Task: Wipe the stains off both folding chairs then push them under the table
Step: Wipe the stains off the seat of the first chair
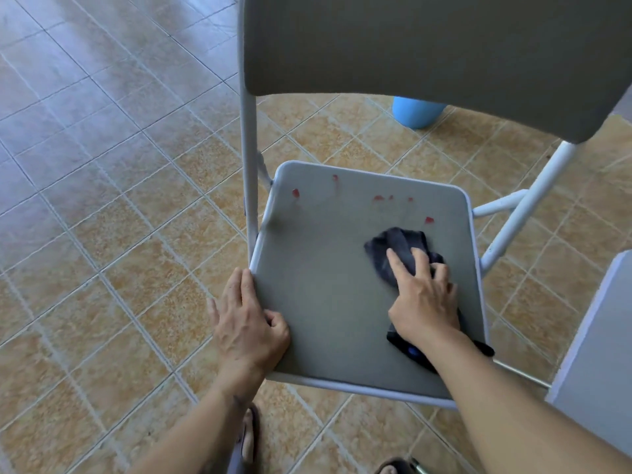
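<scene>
A grey folding chair (328, 302) with a white metal frame stands open in front of me, its backrest at the top of the view. Several small red stains (379, 198) dot the far part of the seat. My right hand (424, 299) presses a dark grey cloth (400, 248) flat on the right side of the seat, just below the stains. My left hand (248, 323) grips the seat's near left edge, thumb on top. Only one chair is in view.
The floor is tan tile (136, 268). A blue round object (415, 112) stands on the floor behind the chair. A pale grey panel (595, 354) rises at the right edge. My sandalled feet (251, 436) are below the seat.
</scene>
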Demonstrator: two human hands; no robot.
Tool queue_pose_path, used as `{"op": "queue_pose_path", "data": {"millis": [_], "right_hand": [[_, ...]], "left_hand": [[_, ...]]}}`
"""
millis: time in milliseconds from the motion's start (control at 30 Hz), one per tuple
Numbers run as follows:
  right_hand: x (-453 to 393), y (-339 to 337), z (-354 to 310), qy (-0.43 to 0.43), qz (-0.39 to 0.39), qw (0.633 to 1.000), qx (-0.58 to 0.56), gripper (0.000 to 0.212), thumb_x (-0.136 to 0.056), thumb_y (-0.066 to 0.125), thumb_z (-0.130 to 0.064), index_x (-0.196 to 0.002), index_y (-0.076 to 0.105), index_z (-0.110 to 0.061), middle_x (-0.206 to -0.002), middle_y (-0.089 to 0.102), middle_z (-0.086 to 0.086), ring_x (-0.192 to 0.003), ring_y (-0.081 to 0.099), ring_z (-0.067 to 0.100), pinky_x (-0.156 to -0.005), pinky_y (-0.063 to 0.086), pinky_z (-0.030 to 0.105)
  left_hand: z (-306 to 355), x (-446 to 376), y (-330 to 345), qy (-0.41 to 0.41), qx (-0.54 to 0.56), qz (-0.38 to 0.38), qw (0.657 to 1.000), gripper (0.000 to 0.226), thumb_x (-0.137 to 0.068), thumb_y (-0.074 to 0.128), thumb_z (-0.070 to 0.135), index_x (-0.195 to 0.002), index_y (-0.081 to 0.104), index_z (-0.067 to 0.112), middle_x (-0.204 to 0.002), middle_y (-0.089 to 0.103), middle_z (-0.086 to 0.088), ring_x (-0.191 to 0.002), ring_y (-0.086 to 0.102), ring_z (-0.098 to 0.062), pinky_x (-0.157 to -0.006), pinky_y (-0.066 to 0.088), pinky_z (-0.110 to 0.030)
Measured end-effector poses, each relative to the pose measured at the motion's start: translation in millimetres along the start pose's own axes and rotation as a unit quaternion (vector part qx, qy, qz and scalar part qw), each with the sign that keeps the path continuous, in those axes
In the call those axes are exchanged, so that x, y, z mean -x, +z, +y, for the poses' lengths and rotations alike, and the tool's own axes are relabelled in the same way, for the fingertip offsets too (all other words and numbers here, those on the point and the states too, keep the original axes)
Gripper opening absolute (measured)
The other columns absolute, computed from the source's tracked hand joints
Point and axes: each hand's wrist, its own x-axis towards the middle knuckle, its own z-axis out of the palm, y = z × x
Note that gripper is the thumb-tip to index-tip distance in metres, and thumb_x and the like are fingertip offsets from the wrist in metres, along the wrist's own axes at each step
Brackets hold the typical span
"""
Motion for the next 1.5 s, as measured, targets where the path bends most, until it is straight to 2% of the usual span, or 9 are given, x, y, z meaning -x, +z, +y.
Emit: {"op": "queue_pose_path", "data": {"millis": [100, 367, 600, 700, 867, 1067, 1133, 1300, 1500], "right_hand": [[16, -2, -17, 0.010, -0.004, 0.999, -0.034, 0.082, -0.076, 0.056, -0.018, -0.148, 0.026, -0.042, -0.154, 0.018, 0.000, -0.125, 0.025, 0.035, -0.102, 0.031, 0.048], [7, 6, -11, -0.193, 0.004, 0.980, -0.048, 0.079, -0.078, 0.053, -0.015, -0.147, 0.029, -0.044, -0.158, 0.014, -0.001, -0.128, 0.027, 0.032, -0.096, 0.030, 0.045], [-26, -2, 50, 0.077, 0.064, 0.994, -0.047, 0.081, -0.075, 0.054, -0.008, -0.147, 0.033, -0.039, -0.148, 0.026, 0.000, -0.120, 0.028, 0.032, -0.094, 0.033, 0.047], [-19, -4, 31, 0.095, 0.048, 0.993, -0.059, 0.080, -0.073, 0.054, -0.010, -0.146, 0.034, -0.038, -0.145, 0.029, 0.001, -0.117, 0.032, 0.034, -0.093, 0.033, 0.048], [0, 2, -27, -0.054, 0.036, 0.995, -0.080, 0.074, -0.064, 0.048, -0.021, -0.135, 0.050, -0.039, -0.143, 0.041, -0.001, -0.108, 0.042, 0.034, -0.082, 0.036, 0.045], [-53, -4, -64, -0.249, -0.010, 0.968, -0.031, 0.069, -0.082, 0.049, -0.023, -0.146, 0.032, -0.043, -0.155, 0.020, -0.001, -0.126, 0.030, 0.034, -0.095, 0.029, 0.048], [-85, -10, -42, -0.223, 0.003, 0.975, 0.001, 0.075, -0.083, 0.050, -0.017, -0.148, 0.027, -0.045, -0.157, 0.016, -0.003, -0.129, 0.027, 0.033, -0.098, 0.028, 0.047], [-125, -25, 34, 0.015, 0.016, 1.000, -0.013, 0.084, -0.078, 0.050, -0.008, -0.150, 0.023, -0.043, -0.153, 0.019, -0.003, -0.130, 0.023, 0.035, -0.107, 0.026, 0.055], [-97, -25, 8, -0.003, 0.016, 0.998, -0.060, 0.078, -0.075, 0.048, -0.009, -0.146, 0.037, -0.039, -0.150, 0.031, -0.002, -0.117, 0.033, 0.033, -0.101, 0.032, 0.045]], "left_hand": [[26, -10, 0, 0.042, 0.011, 0.008, 0.999, 0.081, -0.073, 0.041, 0.029, -0.151, 0.029, 0.010, -0.159, 0.027, -0.006, -0.147, 0.026, -0.025, -0.123, 0.008, -0.046], [52, -35, 27, 0.015, -0.046, 0.042, 0.998, 0.077, -0.080, 0.039, 0.037, -0.150, 0.025, 0.008, -0.162, 0.020, -0.012, -0.149, 0.017, -0.031, -0.120, 0.013, -0.052], [58, -34, 27, 0.005, -0.054, 0.056, 0.997, 0.080, -0.077, 0.040, 0.039, -0.149, 0.029, 0.008, -0.161, 0.023, -0.010, -0.149, 0.017, -0.028, -0.121, 0.013, -0.048], [57, -35, 27, 0.003, -0.065, 0.052, 0.997, 0.080, -0.076, 0.041, 0.039, -0.150, 0.029, 0.008, -0.161, 0.023, -0.010, -0.149, 0.018, -0.027, -0.121, 0.014, -0.048], [59, -37, 28, -0.005, -0.068, 0.057, 0.996, 0.082, -0.074, 0.043, 0.038, -0.149, 0.031, 0.009, -0.161, 0.025, -0.009, -0.148, 0.021, -0.028, -0.121, 0.013, -0.047], [57, -39, 29, -0.006, -0.069, 0.067, 0.995, 0.082, -0.073, 0.042, 0.039, -0.148, 0.035, 0.008, -0.159, 0.030, -0.010, -0.146, 0.028, -0.029, -0.119, 0.020, -0.050], [57, -41, 29, -0.005, -0.068, 0.067, 0.995, 0.081, -0.073, 0.043, 0.039, -0.147, 0.035, 0.008, -0.158, 0.031, -0.010, -0.145, 0.029, -0.030, -0.119, 0.020, -0.050], [55, -41, 28, -0.004, -0.067, 0.052, 0.996, 0.082, -0.076, 0.039, 0.044, -0.148, 0.034, 0.008, -0.160, 0.028, -0.008, -0.148, 0.024, -0.026, -0.119, 0.019, -0.050], [53, -43, 30, -0.008, -0.055, 0.047, 0.997, 0.083, -0.077, 0.043, 0.048, -0.149, 0.035, 0.007, -0.161, 0.027, -0.006, -0.149, 0.021, -0.024, -0.119, 0.018, -0.050]]}}
